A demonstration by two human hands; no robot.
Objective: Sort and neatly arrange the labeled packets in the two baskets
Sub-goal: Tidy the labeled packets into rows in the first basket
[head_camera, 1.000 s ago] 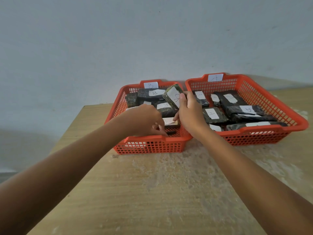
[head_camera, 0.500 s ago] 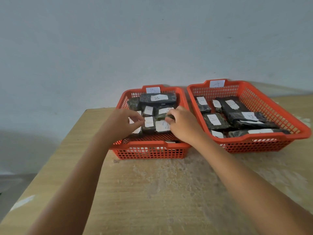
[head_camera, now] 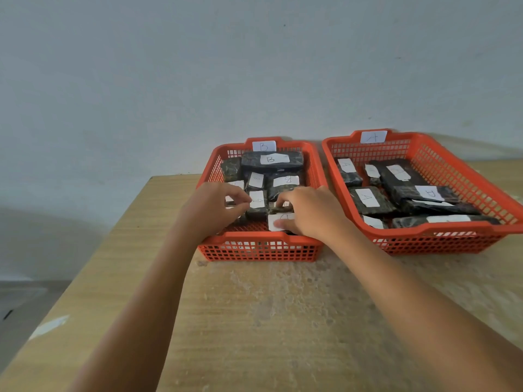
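Observation:
Two orange mesh baskets stand side by side on the table. The left basket [head_camera: 256, 244] carries a "B" tag and holds several dark packets with white labels, such as the long B packet [head_camera: 271, 160] at its back. The right basket [head_camera: 424, 239] carries an "A" tag and holds several dark A packets [head_camera: 368, 200]. Both of my hands are inside the left basket's front half. My left hand [head_camera: 210, 209] pinches a packet at the front left. My right hand [head_camera: 310, 212] grips a white-labelled packet [head_camera: 278, 221] lying at the front right.
The wooden table [head_camera: 268, 321] has a worn pale patch in front of the baskets; its left edge drops to a grey floor. A plain wall stands right behind the baskets. A narrow gap separates the two baskets.
My right hand brought the lifted packet down into the front of the B basket and stays on it. My left hand shifted left onto another packet. The camera view tilted up.

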